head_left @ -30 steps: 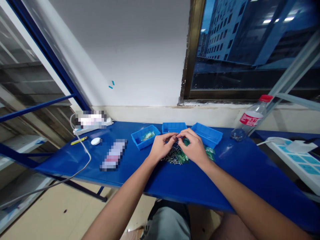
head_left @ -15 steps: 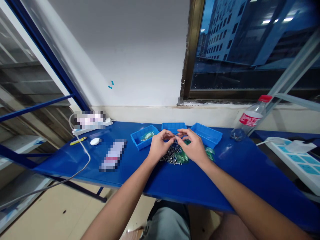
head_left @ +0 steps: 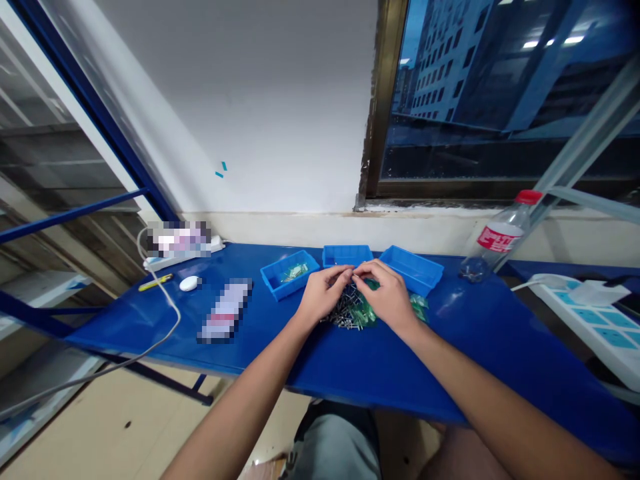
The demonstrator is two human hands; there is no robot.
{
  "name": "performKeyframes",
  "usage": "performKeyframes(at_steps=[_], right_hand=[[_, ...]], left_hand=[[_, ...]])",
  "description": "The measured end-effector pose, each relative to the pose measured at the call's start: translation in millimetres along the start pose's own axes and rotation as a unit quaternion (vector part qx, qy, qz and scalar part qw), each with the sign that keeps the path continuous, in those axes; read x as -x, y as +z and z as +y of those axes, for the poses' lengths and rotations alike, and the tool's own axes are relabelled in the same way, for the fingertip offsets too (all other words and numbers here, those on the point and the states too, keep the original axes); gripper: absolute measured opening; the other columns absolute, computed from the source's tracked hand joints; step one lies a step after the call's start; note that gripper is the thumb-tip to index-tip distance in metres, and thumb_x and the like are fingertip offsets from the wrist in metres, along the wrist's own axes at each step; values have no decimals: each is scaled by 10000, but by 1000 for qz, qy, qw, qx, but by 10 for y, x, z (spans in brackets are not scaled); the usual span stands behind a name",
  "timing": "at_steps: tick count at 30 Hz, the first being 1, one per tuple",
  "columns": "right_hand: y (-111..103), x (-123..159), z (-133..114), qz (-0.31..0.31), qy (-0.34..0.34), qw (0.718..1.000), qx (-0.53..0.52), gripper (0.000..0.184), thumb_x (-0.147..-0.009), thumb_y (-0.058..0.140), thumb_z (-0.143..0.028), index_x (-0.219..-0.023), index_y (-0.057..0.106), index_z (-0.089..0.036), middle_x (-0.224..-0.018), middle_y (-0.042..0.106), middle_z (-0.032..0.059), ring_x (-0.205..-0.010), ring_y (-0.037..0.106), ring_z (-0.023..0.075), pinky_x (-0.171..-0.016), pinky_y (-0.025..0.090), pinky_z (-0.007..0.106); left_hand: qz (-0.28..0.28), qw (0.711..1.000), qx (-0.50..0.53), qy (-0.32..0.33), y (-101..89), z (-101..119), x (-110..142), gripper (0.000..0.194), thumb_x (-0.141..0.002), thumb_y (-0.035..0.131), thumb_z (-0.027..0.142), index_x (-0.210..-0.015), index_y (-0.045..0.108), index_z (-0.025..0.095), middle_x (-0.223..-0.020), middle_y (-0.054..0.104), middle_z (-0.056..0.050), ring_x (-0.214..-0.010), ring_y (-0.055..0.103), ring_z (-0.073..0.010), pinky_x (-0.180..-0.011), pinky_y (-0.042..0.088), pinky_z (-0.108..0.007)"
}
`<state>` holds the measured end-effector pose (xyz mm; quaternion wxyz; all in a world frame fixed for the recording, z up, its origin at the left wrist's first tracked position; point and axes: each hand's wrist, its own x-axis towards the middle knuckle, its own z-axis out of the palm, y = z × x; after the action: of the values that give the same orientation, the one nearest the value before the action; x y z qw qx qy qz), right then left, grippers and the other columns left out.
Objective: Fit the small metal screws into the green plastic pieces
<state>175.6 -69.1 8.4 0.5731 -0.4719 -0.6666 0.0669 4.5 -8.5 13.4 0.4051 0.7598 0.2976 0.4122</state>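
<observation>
Hands over screw pile, blue table.

Left hand (head_left: 323, 293) and right hand (head_left: 383, 290) pinched near table's far edge; grasp unclear.

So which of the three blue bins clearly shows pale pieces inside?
The leftmost bin: a pale heap shows in it; the middle bin and right bin show none.

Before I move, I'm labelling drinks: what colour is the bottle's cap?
The bottle's cap is red, seen best in the head view.

Loose pile of small silvery metal pieces (head_left: 344, 315), crumpled green plastic (head_left: 365, 315) against it, on blue tabletop (head_left: 280, 340)
</observation>
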Motion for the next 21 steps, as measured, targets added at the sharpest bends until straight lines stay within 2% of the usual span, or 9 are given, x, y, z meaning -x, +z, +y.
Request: performKeyframes(at_steps=[4, 8, 11, 15, 18, 21], right_hand=[[39, 28, 13, -38, 2, 999, 6, 92, -952, 652, -252, -1026, 706, -246, -1031, 742, 63, -902, 724, 229, -869, 606, 403], [35, 22, 15, -22, 53, 998, -20, 121, -952, 658, -313, -1030, 705, -234, -1039, 759, 64, -843, 732, 213, -809, 618, 375], [22, 6, 36, -3, 82, 996, -32, 171, -951, 663, -353, -1047, 718, -223, -1028, 761, 75, -880, 733, 222, -808, 620, 372], [28, -10, 105, -8, 123, 988, -91, 248, -929, 694, -386, -1100, 721, -208, -1026, 765, 89, -946, 741, 238, -827, 631, 381], [37, -15, 150, -10, 150, 980, -130, 275, -902, 733, -398, -1091, 720, -199, -1000, 764, 89, -936, 743, 238, -846, 631, 396], [37, -12, 179, -8, 162, 975, -154, 271, -892, 748, -397, -1072, 720, -197, -991, 763, 86, -926, 745, 230, -866, 624, 400]], left_hand=[[9, 995, 94, -27, -19, -93, -43, 314, -908, 732, 398, -1113, 749, 161, -1141, 794, -120, -1055, 764, -267, -992, 590, -414], [24, 986, 162, -26, -28, -133, -63, 362, -885, 771, 343, -1158, 614, 164, -996, 793, -100, -970, 771, -221, -959, 592, -387], [34, 986, 160, -20, -9, -114, -47, 423, -881, 782, 305, -1190, 518, 191, -955, 775, -67, -888, 765, -184, -905, 598, -356], [14, 990, 140, -15, 14, -85, -25, 479, -854, 808, 265, -1191, 473, 203, -935, 734, -35, -752, 728, -138, -796, 602, -310], [8, 991, 132, -2, 14, -97, -32, 482, -835, 828, 248, -1178, 493, 194, -939, 724, -41, -788, 723, -138, -816, 602, -308], [28, 989, 141, 12, 3, -121, -59, 453, -836, 825, 229, -1172, 524, 180, -985, 732, -71, -891, 738, -161, -882, 602, -330]])
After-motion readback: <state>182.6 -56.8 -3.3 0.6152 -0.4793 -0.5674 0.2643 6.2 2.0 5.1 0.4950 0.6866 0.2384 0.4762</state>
